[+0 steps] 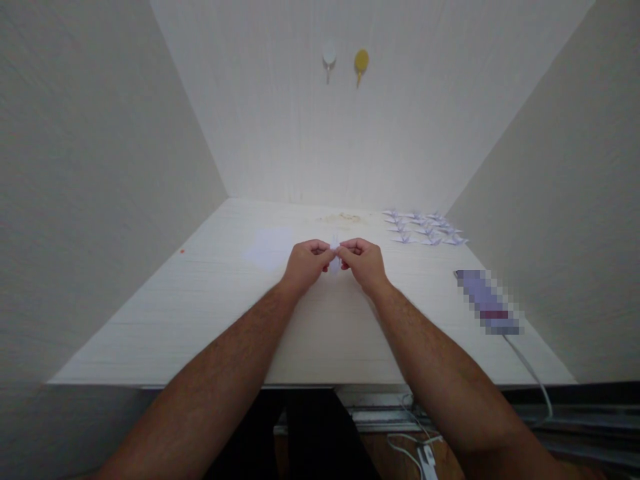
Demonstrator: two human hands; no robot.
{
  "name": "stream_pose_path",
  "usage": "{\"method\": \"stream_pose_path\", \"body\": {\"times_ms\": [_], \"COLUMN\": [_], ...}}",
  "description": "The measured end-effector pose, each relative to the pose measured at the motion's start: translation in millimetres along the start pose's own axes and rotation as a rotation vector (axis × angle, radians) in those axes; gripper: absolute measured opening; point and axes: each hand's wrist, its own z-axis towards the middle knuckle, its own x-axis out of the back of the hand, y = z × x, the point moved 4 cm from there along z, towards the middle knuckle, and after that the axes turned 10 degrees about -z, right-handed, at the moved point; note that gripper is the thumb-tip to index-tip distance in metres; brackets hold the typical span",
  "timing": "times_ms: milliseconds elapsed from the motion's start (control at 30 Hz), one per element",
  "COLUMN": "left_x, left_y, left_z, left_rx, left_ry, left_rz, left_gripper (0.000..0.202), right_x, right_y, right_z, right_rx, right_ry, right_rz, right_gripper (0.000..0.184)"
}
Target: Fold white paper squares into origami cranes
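Between my two hands, over the middle of the table, is a small piece of folded white paper (335,246). My left hand (311,261) pinches its left side between thumb and fingers. On the other side my right hand (361,260) grips it the same way, the thumbs almost touching. Part of the paper is covered by the fingertips, so its exact shape is hard to make out. Several folded paper cranes (425,230) stand in rows at the back right of the table, apart from both hands.
A white table (200,320) meets walls at the back and both sides. At the right lies a blurred-out flat device (485,303) with a white cable (533,373) running over the front edge. Two hooks (361,61) hang on the back wall. An orange speck (182,251) lies left.
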Motion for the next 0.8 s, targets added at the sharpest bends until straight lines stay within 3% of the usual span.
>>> {"method": "stream_pose_path", "body": {"times_ms": [100, 267, 467, 800], "left_x": [0.3, 6.2, 1.6, -0.3], "left_y": [1.8, 4.2, 4.6, 9.5], "left_z": [0.0, 1.5, 1.4, -1.4], "left_rx": [-0.012, -0.017, -0.106, -0.15], "left_ry": [-0.017, 0.093, -0.048, -0.071], "left_rz": [0.088, 0.108, 0.249, 0.278], "left_gripper": [0.018, 0.012, 0.017, 0.02], "right_x": [2.2, 4.9, 0.7, 0.6], "right_y": [-1.6, -3.3, -0.8, -3.9], "right_z": [0.2, 1.0, 0.8, 0.4], "right_rx": [0.0, -0.04, -0.036, 0.002], "right_ry": [0.014, 0.071, 0.01, 0.02], "right_rz": [-0.02, -0.024, 0.027, 0.034], "right_gripper": [0.019, 0.013, 0.025, 0.016]}}
